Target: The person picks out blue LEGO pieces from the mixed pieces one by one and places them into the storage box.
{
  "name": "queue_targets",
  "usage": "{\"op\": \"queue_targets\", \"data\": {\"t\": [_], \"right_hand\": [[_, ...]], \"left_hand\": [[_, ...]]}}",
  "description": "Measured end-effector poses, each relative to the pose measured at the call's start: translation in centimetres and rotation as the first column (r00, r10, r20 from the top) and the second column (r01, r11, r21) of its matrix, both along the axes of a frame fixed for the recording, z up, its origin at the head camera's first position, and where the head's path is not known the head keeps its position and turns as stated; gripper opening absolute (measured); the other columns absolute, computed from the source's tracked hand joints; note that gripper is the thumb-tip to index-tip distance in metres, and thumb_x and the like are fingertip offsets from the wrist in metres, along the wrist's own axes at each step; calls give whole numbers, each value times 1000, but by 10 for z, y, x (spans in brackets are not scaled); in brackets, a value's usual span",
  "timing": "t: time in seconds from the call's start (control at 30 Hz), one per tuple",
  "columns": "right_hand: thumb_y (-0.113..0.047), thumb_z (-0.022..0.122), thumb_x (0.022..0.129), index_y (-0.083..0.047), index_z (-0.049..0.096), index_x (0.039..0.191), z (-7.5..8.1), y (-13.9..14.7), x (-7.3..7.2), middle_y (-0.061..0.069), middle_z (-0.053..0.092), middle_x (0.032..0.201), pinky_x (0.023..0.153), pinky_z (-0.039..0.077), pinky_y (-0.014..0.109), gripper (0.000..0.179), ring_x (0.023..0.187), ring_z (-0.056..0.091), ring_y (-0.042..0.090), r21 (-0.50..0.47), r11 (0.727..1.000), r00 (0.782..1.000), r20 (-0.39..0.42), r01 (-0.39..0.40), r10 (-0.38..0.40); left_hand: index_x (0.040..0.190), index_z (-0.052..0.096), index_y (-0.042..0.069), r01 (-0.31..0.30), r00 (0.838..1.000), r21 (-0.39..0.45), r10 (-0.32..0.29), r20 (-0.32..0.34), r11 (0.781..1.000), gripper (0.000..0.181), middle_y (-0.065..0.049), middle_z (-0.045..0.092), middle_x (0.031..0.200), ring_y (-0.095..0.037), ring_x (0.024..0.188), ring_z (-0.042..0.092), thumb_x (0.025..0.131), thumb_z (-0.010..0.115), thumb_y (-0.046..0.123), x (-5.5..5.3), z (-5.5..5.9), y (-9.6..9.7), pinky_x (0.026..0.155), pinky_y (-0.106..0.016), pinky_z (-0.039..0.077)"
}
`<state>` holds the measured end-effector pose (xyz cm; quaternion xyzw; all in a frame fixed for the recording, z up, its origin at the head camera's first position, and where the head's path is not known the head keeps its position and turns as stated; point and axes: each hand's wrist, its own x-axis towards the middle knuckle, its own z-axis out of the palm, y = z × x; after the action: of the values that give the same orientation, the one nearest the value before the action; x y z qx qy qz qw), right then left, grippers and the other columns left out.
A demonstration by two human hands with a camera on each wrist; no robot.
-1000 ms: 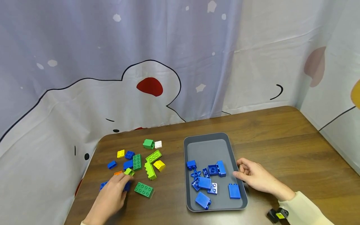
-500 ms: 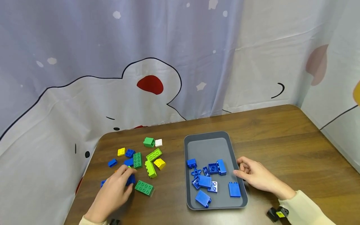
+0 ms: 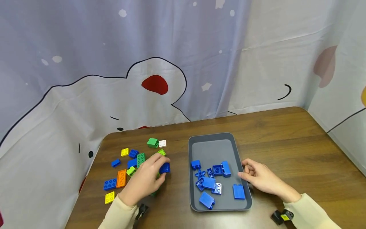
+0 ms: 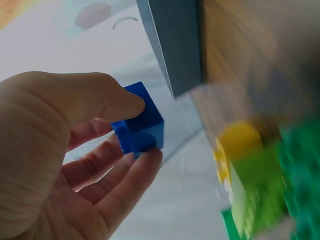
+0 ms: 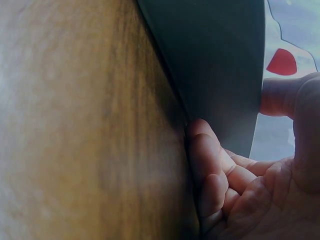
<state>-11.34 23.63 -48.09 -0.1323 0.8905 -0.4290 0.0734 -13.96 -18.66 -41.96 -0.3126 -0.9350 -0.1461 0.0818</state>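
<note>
My left hand (image 3: 144, 179) pinches a small blue building block (image 3: 165, 168) between thumb and fingers, over the right side of the loose bricks. In the left wrist view, the thumb presses one face of this blue block (image 4: 146, 120) while fingertips support the other side. At the grey tray's (image 3: 211, 148) right edge, my right hand (image 3: 260, 178) grips the rim, its thumb over the top. Its curled fingers (image 5: 205, 155) lie against the tray's outer wall in the right wrist view. Several blue pieces, among them a blue block (image 3: 238, 191), lie in the tray's nearer half.
Left of the tray lie loose bricks: an orange brick (image 3: 121, 178), a blue brick (image 3: 110, 184), yellow bricks (image 3: 110, 197), a dark green brick (image 3: 140, 159), a green block (image 3: 152, 142) and a white brick (image 3: 162, 143). A patterned curtain (image 3: 206, 63) hangs behind the wooden table (image 3: 288, 136).
My left hand has picked up the blue block and carried it right, towards the tray. The orange, blue and yellow bricks it covered now show. My right hand stays at the tray's edge.
</note>
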Motion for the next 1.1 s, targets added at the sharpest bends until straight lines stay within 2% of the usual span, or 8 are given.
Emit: {"op": "queue_targets", "data": {"t": [0.17,0.53,0.67,0.87,1.1], "right_hand": [[-30,71,98,2,60,123,0,-1,0,-7,53,74,62,41,21,42,62,48,2,2,1000,1000,10,5,-5],[-30,71,98,1,61,120,0,-1,1,-7,53,72,63,42,21,40,61,48,2,11,1000,1000,7,9,-9],[-29,71,98,2,60,120,1,0,0,-7,53,72,63,42,21,40,61,48,2,12,1000,1000,-1,6,-6],[-30,71,98,1,60,120,0,1,-1,-6,53,73,62,42,21,40,62,48,2,13,1000,1000,2,7,-7],[-30,71,98,1,60,120,-1,0,-1,-7,53,74,62,42,21,39,62,48,2,9,1000,1000,-2,4,-4]], "left_hand": [[120,69,14,75,997,38,-75,-13,996,41,4,68,114,-9,96,63,83,85,11,-9,-1,28,89,-30,60],[120,70,17,154,987,26,-152,-55,988,36,5,68,114,-10,101,60,87,83,23,-20,-2,77,89,-28,58],[120,70,16,165,985,34,-164,-45,986,36,4,67,115,-12,102,60,88,83,25,-23,-1,89,90,-29,58],[123,70,17,176,984,4,-176,-20,984,35,3,67,118,-13,105,61,91,80,28,-28,0,108,94,-29,57],[123,69,18,200,978,-18,-201,-48,980,37,4,67,117,-11,105,61,90,80,30,-28,-1,122,95,-27,57]]}}
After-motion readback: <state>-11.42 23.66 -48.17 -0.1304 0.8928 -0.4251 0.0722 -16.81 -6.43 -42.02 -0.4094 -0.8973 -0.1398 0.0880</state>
